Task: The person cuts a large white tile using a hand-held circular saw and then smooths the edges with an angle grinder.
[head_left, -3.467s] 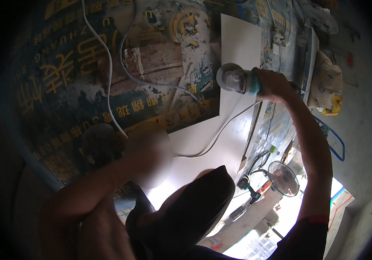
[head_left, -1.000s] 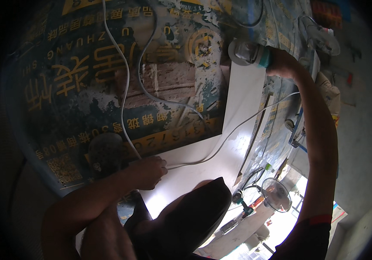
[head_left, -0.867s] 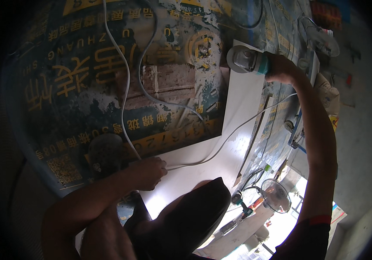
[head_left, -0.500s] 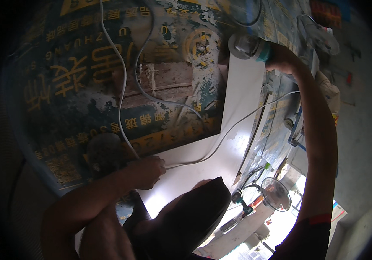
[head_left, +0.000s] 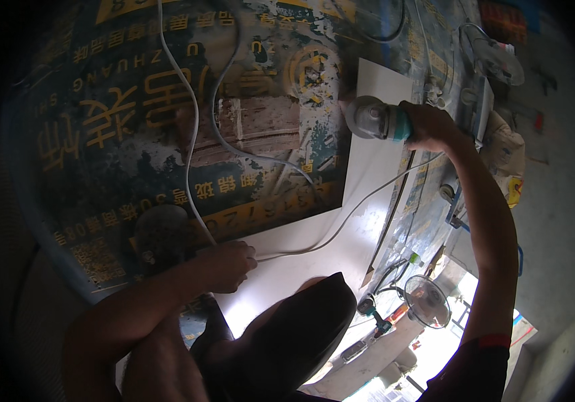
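My right hand (head_left: 431, 127) is wrapped round the teal body of an angle grinder (head_left: 373, 119) with a round, pale guard at its head. That guard lies over the left edge of a white L-shaped panel (head_left: 366, 175), towards its far end; whether the disc touches it I cannot tell. Closer to me, my left hand (head_left: 232, 267) is closed on a grey power cord (head_left: 331, 236) beside the panel's near arm. From this hand the cord runs across the panel towards my right forearm, and another stretch goes off to the far left.
A dark green printed floor sheet (head_left: 133, 154) with a worn brown patch (head_left: 254, 127) lies left of the panel. To the right are a mesh-caged fan (head_left: 426, 301), a cordless drill (head_left: 378, 318) and a pale sack (head_left: 504, 144). My bent knee (head_left: 301, 328) is over the panel's near part.
My right hand has drawn the angle grinder back towards me along the panel, uncovering the panel's far end. The left hand keeps its place on the cord.
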`<state>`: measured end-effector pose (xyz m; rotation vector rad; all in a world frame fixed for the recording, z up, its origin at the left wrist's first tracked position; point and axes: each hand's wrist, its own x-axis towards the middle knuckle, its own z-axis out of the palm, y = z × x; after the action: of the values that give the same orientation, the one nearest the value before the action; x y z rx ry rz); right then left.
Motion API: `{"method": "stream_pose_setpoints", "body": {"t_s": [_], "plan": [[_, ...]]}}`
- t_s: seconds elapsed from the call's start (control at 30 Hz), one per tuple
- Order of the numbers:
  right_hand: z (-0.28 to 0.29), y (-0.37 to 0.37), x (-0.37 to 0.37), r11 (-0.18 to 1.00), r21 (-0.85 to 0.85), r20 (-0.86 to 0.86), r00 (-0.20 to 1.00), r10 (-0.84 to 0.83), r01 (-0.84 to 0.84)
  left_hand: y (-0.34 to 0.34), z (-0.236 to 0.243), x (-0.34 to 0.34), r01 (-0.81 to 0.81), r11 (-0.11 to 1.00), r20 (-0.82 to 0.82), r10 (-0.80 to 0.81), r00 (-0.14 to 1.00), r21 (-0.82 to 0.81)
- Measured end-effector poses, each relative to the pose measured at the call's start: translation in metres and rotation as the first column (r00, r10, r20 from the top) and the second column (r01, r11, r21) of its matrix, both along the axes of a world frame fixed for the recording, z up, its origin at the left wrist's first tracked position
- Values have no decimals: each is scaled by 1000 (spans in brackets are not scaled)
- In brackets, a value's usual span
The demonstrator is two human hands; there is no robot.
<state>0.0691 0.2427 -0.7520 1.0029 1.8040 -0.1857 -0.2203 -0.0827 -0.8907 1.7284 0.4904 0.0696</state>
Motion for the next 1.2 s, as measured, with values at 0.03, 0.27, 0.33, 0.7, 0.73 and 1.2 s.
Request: {"method": "stream_pose_setpoints", "body": {"t_s": [0.03,0.27,0.33,0.7,0.73,1.2], "plan": [[2,4,1,1000,4,-2,1000,-2,2,1,1,0,2,1000,-2,-2,1000,4],[-8,43,-11,990,111,-145,987,-65,82,-2,-2,-1,-4,1000,-8,4,1000,0],[-6,48,-20,983,153,-100,991,-85,100,-3,-1,-1,-7,1000,-8,7,1000,3],[6,-1,-75,991,128,179,984,5,-28,5,0,22,-271,952,-264,228,937,-143],[9,-10,-70,993,110,218,976,8,-32,0,-6,23,-259,953,-247,216,944,-156],[2,-99,-67,997,-60,233,971,58,-45,-8,-10,14,-232,930,-92,268,959,286]]}}
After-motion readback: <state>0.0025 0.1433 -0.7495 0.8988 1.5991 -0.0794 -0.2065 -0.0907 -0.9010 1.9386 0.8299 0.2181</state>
